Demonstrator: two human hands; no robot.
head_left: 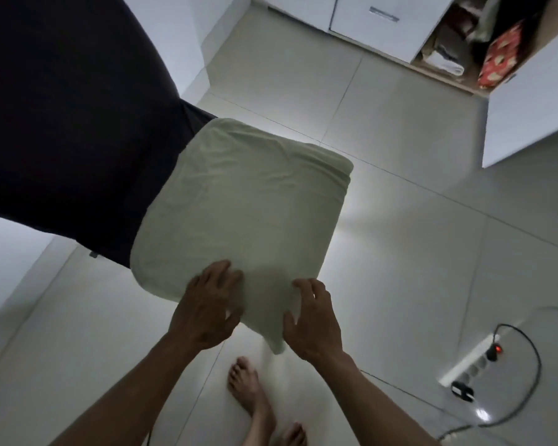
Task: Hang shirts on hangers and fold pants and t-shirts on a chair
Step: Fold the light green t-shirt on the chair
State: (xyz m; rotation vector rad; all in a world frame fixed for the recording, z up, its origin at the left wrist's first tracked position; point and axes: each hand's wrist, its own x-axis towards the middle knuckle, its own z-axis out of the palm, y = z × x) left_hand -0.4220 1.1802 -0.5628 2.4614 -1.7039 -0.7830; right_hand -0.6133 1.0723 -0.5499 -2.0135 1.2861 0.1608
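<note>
A pale cream garment [239,210], folded into a rough square, lies flat on a surface that it hides, in the middle of the head view. A dark navy cloth [71,130] spreads out to its left and passes under its left edge. My left hand [207,307] rests on the garment's near left corner, its fingers spread and lightly bent. At the near right corner my right hand [313,320] touches the edge with curved fingers, the thumb beside a hanging corner of cloth. I see no hanger.
Pale floor tiles [400,252] surround the spot, and my bare feet [252,394] stand just below the hands. A white power strip [471,362] with a black cable lies on the floor at right. An open white wardrobe [458,49] with stacked clothes stands at the top right.
</note>
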